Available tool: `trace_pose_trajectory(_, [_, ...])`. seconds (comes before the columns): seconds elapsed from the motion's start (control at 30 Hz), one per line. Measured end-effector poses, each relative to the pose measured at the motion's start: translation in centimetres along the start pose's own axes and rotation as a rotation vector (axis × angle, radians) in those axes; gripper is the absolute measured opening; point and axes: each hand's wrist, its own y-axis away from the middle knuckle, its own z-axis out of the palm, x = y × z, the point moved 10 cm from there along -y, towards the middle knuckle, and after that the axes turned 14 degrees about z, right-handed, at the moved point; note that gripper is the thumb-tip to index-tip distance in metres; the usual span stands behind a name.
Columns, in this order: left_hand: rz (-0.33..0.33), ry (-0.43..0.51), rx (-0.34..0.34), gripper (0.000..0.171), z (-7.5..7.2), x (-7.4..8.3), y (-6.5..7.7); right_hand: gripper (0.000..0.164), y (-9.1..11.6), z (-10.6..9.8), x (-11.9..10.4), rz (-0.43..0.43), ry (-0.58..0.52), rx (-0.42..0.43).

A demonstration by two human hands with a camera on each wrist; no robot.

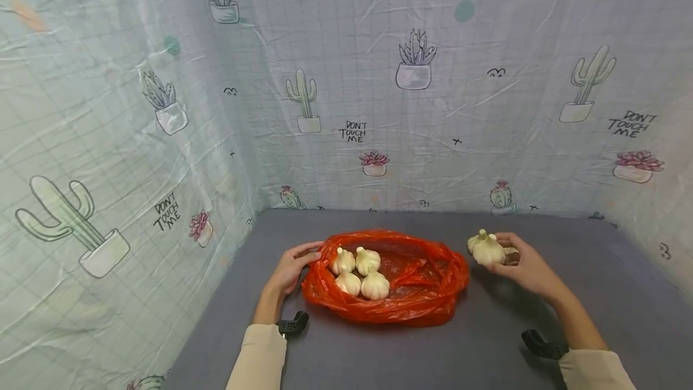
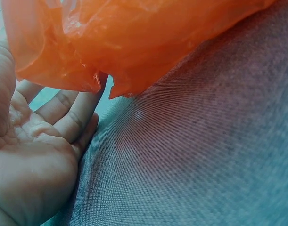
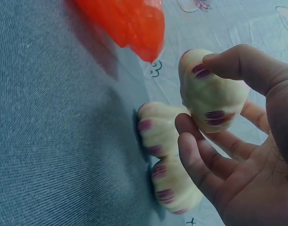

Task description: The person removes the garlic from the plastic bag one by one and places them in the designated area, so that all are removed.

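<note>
Pinched by the right hand (image 1: 530,269) between thumb and fingers, one garlic bulb (image 1: 488,251) is near the table's (image 1: 379,357) far edge, probably light, firm and slippery, best held round its middle, while the left hand (image 1: 291,269), fingers fairly straight, touches the red plastic bag (image 1: 373,313).

The right hand (image 3: 261,169) pinches one garlic bulb (image 3: 212,92), right of centre. Lower centre: two touching bulbs (image 3: 174,186). Upper left: red plastic bag (image 3: 129,21).

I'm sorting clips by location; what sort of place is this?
Probably a small indoor booth set up for filming: cactus-print sheeting hangs around a plain grey tabletop, and a black device, perhaps a camera, sits at each wrist.
</note>
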Motion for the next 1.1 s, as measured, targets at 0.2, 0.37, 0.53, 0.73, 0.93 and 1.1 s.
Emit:
trace_pose_trajectory(0.2, [0.005, -0.002, 0.005, 0.043, -0.3, -0.1, -0.1, 0.07, -0.5, 0.5, 0.9, 0.011, 0.009, -0.028])
trace_pose_trajectory(0.37, [0.009, -0.001, 0.008, 0.043, -0.3, 0.2, 0.0, 0.071, -0.8, 0.6, 1.3, 0.003, 0.021, -0.02])
trace_pose_trajectory(0.53, [0.01, -0.001, 0.004, 0.043, -0.1, 0.1, 0.0, 0.068, -0.6, 0.5, 1.5, -0.017, 0.021, -0.001])
trace_pose_trajectory(0.73, [0.005, 0.013, 0.004, 0.042, 0.0, -0.2, -0.1, 0.065, -0.3, 0.8, 1.5, -0.06, 0.003, -0.019])
trace_pose_trajectory(0.93, [0.006, 0.008, 0.008, 0.043, -0.1, -0.2, -0.1, 0.066, -0.6, 1.0, 1.9, -0.052, 0.036, -0.024])
trace_pose_trajectory(1.1, [-0.001, 0.005, 0.006, 0.043, -0.1, -0.2, 0.0, 0.066, -0.5, 1.4, 2.1, -0.039, 0.062, -0.034])
